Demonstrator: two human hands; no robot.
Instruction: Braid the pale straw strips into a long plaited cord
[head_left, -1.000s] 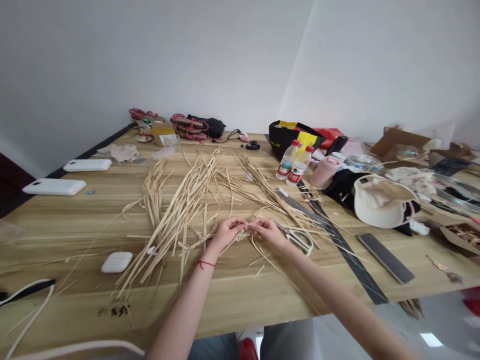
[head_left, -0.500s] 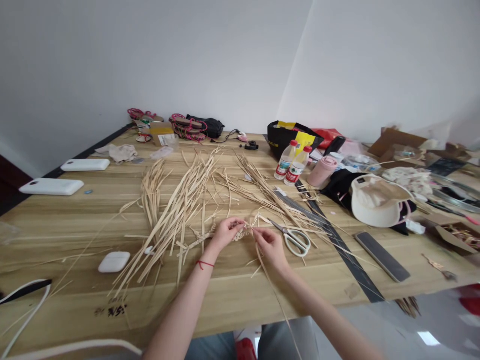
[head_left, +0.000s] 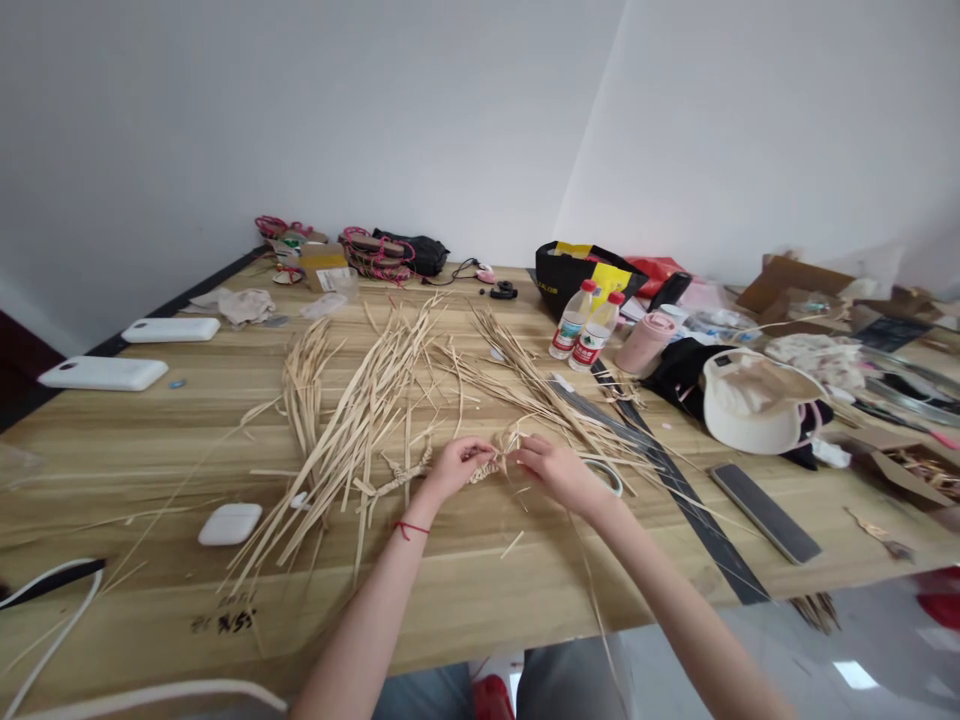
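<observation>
My left hand [head_left: 459, 468] pinches a woven straw braid [head_left: 484, 472] near its working end, fingers closed. Close beside it, my right hand [head_left: 551, 470] has its fingertips closed at the same end, on a straw strip [head_left: 596, 600] whose long tail hangs down past the table edge. The exact grip of the fingertips is small and partly hidden. A knotted straw piece [head_left: 401, 480] lies just left of my left hand. Partly covered by my right hand, the scissors [head_left: 607, 475] show only part of a pale handle.
Bundles of loose straw strips [head_left: 375, 390] spread over the wooden table [head_left: 150, 450]. Two water bottles [head_left: 592, 335], a pink cup [head_left: 646, 342] and a white cap [head_left: 757, 400] stand at the right. A dark phone [head_left: 765, 512] lies nearer. A white earphone case [head_left: 229, 524] rests at the left.
My right hand has moved up and slightly right, from below the braid's end to beside it, and now covers most of the scissors. The strip's tail has shifted right. My left hand stays nearly still.
</observation>
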